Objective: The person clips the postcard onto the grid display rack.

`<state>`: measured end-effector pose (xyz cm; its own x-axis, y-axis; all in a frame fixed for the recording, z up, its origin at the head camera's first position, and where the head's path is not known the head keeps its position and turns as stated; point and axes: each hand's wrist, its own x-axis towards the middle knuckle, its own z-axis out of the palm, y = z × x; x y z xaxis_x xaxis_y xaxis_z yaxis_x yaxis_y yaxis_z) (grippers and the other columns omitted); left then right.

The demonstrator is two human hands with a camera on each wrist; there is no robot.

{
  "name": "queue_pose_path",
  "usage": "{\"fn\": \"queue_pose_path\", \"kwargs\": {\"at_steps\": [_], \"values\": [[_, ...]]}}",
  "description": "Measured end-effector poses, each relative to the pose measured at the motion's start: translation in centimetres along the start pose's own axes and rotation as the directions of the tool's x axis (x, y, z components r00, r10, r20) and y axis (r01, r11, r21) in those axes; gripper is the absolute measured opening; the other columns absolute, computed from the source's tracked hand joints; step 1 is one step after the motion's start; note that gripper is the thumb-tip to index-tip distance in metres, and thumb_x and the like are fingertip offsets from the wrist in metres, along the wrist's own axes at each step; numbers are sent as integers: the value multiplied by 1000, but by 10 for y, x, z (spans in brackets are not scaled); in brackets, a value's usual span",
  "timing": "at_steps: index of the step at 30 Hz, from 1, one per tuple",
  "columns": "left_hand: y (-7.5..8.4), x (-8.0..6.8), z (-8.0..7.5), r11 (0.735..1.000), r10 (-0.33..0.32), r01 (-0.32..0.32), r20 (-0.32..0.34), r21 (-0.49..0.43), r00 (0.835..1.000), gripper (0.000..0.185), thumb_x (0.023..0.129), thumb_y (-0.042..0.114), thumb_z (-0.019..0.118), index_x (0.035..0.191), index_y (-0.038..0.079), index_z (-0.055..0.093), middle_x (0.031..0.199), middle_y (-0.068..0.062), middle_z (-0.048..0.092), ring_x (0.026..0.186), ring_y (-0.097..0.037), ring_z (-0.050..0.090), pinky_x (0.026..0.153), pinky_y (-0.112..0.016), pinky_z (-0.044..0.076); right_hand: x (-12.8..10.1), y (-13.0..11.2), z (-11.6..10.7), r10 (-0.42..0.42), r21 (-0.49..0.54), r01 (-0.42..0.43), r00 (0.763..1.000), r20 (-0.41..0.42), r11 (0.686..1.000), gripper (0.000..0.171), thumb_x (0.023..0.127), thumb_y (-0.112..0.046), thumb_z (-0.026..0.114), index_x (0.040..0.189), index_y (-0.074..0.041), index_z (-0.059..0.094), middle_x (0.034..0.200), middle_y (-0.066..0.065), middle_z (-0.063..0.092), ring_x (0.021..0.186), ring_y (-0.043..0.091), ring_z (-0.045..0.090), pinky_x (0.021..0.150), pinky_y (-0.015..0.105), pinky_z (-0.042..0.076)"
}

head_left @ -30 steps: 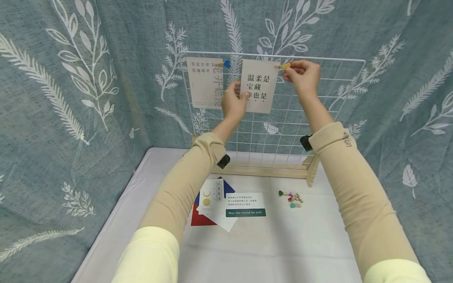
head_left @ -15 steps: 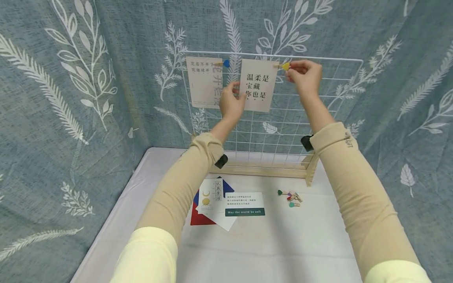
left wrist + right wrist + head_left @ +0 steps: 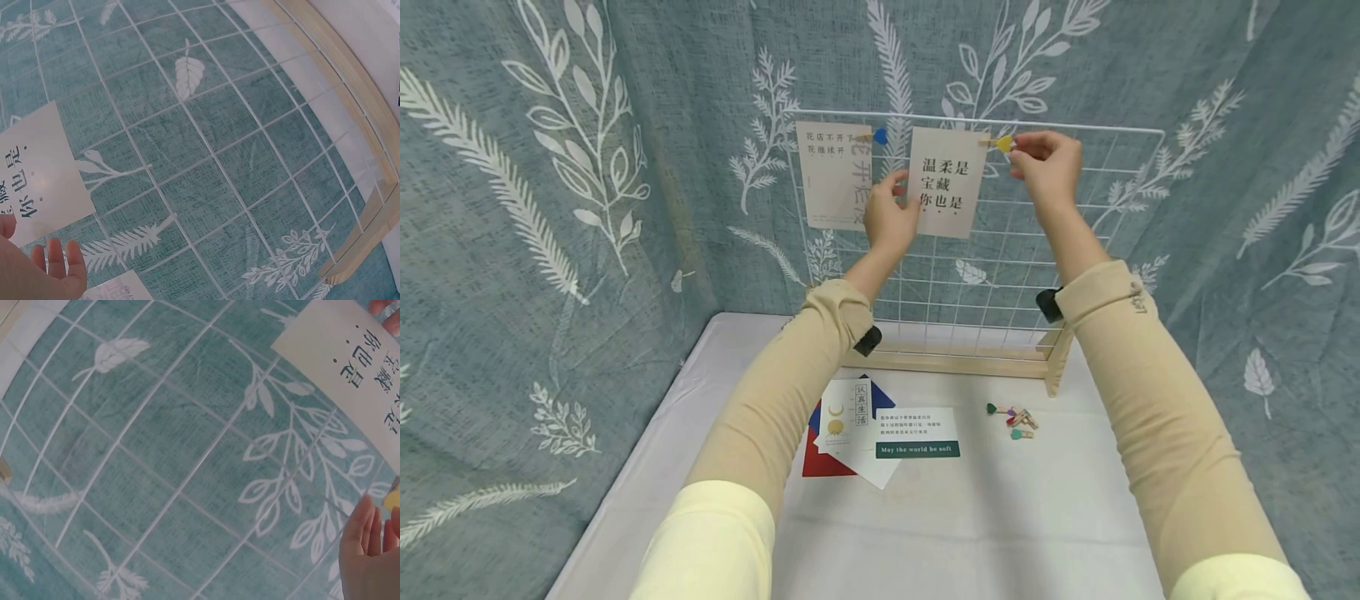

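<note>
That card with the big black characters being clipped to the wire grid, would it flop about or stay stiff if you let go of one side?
The card probably stays fairly stiff: it hangs flat, with straight edges, though the left hand holds only its side edge. It looks thin and light, since one small yellow clip, pinched by the right hand, seems meant to carry it. It might swing on the wire grid.

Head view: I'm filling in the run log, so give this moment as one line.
left hand holds cream card with black characters | right hand pinches yellow-tipped wooden clip at card top | white wire grid panel behind
</note>
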<state>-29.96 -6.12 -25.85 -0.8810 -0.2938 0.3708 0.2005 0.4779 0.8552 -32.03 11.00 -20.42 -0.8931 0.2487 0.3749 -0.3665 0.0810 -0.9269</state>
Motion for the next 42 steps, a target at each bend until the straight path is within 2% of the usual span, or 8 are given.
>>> {"fn": "queue_pose_path", "kwargs": {"at_steps": [7,10,17,20,25,29,34,42], "values": [[1,0,2,999,-15,15,5,-31,1000,40,89,6,61,129,9,55,114,-13,61,100,-25,60,84,-33,50,0,0,-4,-12,53,12,1000,-1,999,12,83,12,58,91,6,64,64,-9,57,60,0,56,54,9,49],[1,0,2,999,-21,21,2,-40,1000,39,88,5,61,126,7,55,113,-13,62,100,-26,61,85,-34,50,-1,0,-6,-10,45,10,1000,1,999,15,83,12,57,97,10,64,66,-9,58,61,0,56,55,9,50],[1,3,2,998,-32,32,7,-53,999,39,88,5,60,127,9,55,114,-12,62,99,-26,61,83,-34,51,1,1,-10,7,39,-8,1000,16,999,13,84,11,58,92,4,65,69,-9,59,64,0,57,57,9,50],[0,4,3,998,-33,33,10,-52,999,40,89,5,59,128,9,54,115,-12,61,100,-26,61,83,-34,51,0,2,-10,21,37,-21,1000,19,999,16,84,11,59,99,9,63,71,-8,59,64,0,56,56,8,49],[-2,3,3,998,-24,26,23,-52,999,38,90,6,59,127,8,54,116,-12,60,101,-26,60,84,-33,51,-2,4,-12,3,35,-4,1000,21,999,12,84,9,60,94,6,65,73,-7,60,62,0,57,56,9,49],[-4,1,5,997,-18,21,30,-79,999,36,90,5,59,125,8,55,116,-12,59,102,-27,60,85,-34,51,-3,8,-17,-15,53,14,1000,25,999,14,84,7,61,97,10,63,69,-10,59,60,0,57,56,9,49],[-6,3,5,996,-33,32,-6,-80,999,32,90,5,58,122,7,57,113,-12,62,100,-26,61,85,-34,50,-3,15,-23,-22,46,20,999,44,999,19,84,7,61,102,13,62,67,-12,60,60,-1,58,55,9,49],[-15,7,-2,997,-25,22,-43,-72,999,24,91,9,59,115,6,61,104,-13,67,87,-24,63,72,-27,50,-4,22,-28,-36,59,31,996,82,998,14,85,5,61,97,10,63,64,-14,61,59,-2,58,54,9,49]]}}
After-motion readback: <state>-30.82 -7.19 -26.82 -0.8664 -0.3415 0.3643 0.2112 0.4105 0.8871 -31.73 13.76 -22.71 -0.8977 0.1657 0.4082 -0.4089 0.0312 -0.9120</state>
